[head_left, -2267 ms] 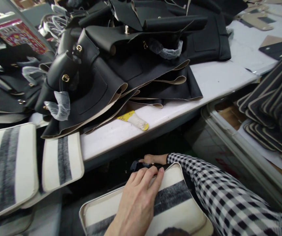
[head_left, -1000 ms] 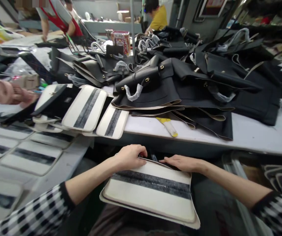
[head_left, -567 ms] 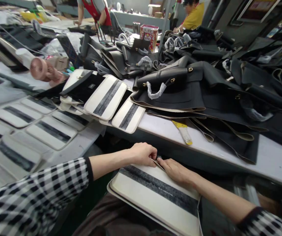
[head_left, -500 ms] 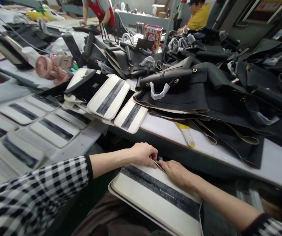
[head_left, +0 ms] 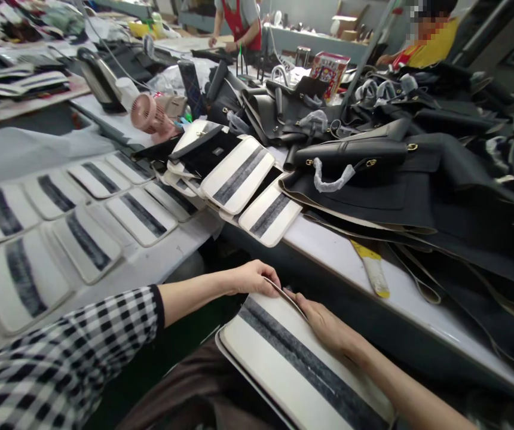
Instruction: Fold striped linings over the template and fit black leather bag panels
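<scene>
Left hand [head_left: 254,278] is pinching the far edge of the panel [head_left: 302,358]. Right hand [head_left: 329,325] lies along the same edge, fingertips just beside the left's; can't tell if its fingers grip, far side's hidden. Panel slopes from the fingers back over the lap [head_left: 180,394], striped face up. Past the fingers: worktop [head_left: 318,242] with black bags [head_left: 373,188] and a yellow-white strip [head_left: 373,272]. More striped pieces [head_left: 137,216] lie left of the fingers.
</scene>
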